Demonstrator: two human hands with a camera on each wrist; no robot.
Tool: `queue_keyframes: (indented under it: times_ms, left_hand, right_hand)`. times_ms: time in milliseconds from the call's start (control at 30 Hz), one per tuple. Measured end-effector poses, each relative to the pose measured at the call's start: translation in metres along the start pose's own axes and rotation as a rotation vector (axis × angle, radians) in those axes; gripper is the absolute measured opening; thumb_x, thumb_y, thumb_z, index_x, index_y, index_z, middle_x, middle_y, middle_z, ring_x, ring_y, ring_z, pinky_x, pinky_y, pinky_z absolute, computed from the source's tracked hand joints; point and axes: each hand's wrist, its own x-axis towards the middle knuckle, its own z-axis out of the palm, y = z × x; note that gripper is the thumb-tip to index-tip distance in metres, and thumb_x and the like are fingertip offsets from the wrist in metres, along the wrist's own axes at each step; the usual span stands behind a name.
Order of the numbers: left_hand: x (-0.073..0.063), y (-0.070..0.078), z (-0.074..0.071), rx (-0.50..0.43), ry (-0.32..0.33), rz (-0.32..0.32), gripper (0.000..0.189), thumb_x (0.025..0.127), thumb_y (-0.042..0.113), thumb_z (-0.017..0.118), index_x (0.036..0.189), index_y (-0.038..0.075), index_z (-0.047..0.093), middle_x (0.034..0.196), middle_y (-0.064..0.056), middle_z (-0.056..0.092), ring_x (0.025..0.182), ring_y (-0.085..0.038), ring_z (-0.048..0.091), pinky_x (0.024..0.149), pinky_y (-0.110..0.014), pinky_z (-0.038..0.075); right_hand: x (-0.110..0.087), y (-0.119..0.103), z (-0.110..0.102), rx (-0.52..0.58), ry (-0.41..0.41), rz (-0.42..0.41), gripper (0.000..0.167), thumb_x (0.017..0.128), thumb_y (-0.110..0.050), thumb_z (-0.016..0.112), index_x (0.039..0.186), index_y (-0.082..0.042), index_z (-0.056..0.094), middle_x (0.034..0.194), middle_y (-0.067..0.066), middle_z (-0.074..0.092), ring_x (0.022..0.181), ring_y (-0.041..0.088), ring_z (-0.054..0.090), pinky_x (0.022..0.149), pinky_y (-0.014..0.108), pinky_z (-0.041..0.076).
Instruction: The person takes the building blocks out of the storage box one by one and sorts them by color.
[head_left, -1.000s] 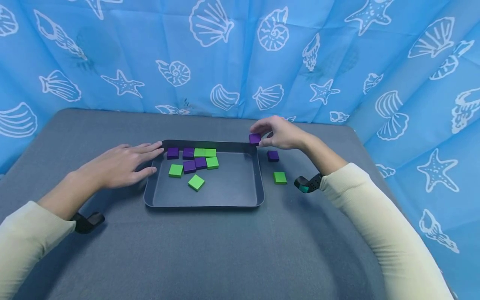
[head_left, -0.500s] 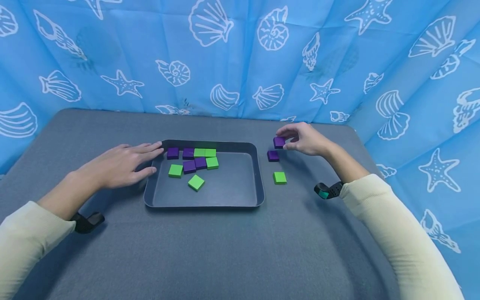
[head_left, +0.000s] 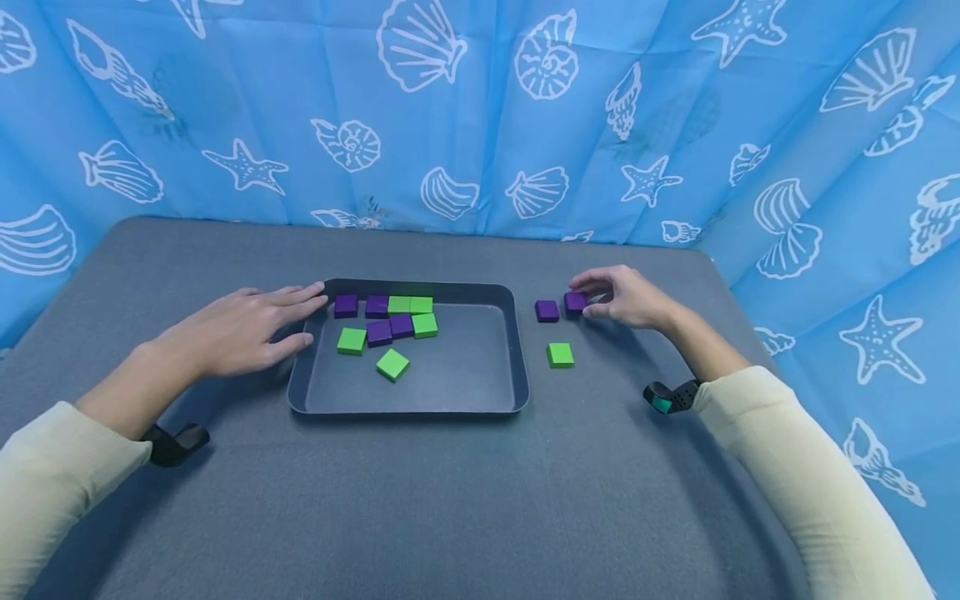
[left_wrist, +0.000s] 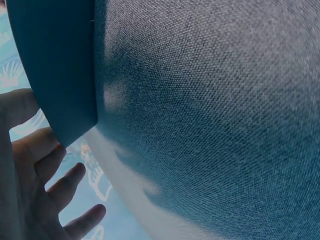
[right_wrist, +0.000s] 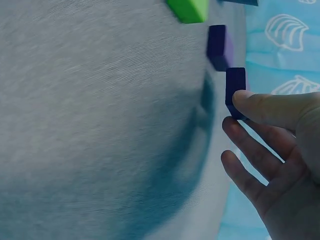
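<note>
I worry most about the small gap at the nine o'clock side of the held purple block: a second purple block lies just beside it on the table. If I bring the right hand a little too far that way, one block could push the other, or even catch on its edge. The green block, near seven o'clock, seems less at risk. The right hand pinches the held block between thumb and fingers, with the other fingers spread loosely; whether this block already touches the table, I cannot tell. It is at about two o'clock from the tray, outside it. The left hand is relaxed, fingers extended, its fingertips touching the tray's ten o'clock corner; a careless press there might shift the tray.
</note>
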Motion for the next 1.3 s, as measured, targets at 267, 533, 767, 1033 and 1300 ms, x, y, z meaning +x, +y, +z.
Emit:
queue_keyframes:
  times_ms: [267,533,767,1033,1300]
  left_hand:
    - [0.0,0.0,0.001,-0.001,-0.003,-0.004,0.062,0.103,0.04,0.051,0.152,0.004,0.038,0.158,-0.02,0.033,0.135,-0.043,0.044,0.104,-0.069,0.034]
    - [0.0,0.002,-0.001,-0.005,-0.017,-0.018,0.062,0.103,0.039,0.05,0.153,0.004,0.038,0.158,-0.021,0.032,0.134,-0.044,0.045,0.104,-0.069,0.034]
    - [0.001,0.002,-0.001,0.001,-0.024,-0.014,0.063,0.103,0.04,0.049,0.153,0.004,0.037,0.158,-0.021,0.032,0.134,-0.044,0.045,0.105,-0.069,0.034]
    - [0.002,0.002,-0.002,-0.004,-0.029,-0.011,0.063,0.103,0.041,0.049,0.153,0.005,0.037,0.159,-0.021,0.031,0.135,-0.044,0.044,0.105,-0.069,0.033]
    - [0.001,0.002,-0.002,-0.009,-0.034,-0.021,0.063,0.102,0.04,0.051,0.153,0.005,0.038,0.158,-0.021,0.031,0.136,-0.044,0.043,0.105,-0.071,0.032]
  right_hand:
    - [-0.004,0.015,0.012,-0.031,0.0,-0.006,0.045,0.088,0.005,0.068,0.132,0.005,0.058,0.131,0.026,0.06,0.125,0.041,0.054,0.108,0.057,0.038]
    - [-0.005,0.014,0.015,-0.056,0.015,-0.003,0.047,0.09,0.003,0.067,0.135,0.003,0.056,0.134,0.024,0.059,0.128,0.041,0.052,0.11,0.058,0.035]
    - [-0.009,0.017,0.016,-0.036,0.018,-0.001,0.048,0.091,0.002,0.067,0.137,0.002,0.055,0.136,0.024,0.057,0.131,0.042,0.049,0.111,0.058,0.033]
    - [-0.011,0.016,0.016,-0.05,0.024,-0.01,0.059,0.087,0.0,0.072,0.141,0.003,0.05,0.137,0.024,0.057,0.13,0.042,0.05,0.11,0.058,0.034]
    - [-0.002,-0.003,0.004,-0.136,-0.042,-0.027,0.059,0.085,-0.004,0.075,0.139,0.006,0.052,0.135,0.026,0.057,0.125,0.042,0.055,0.106,0.057,0.04]
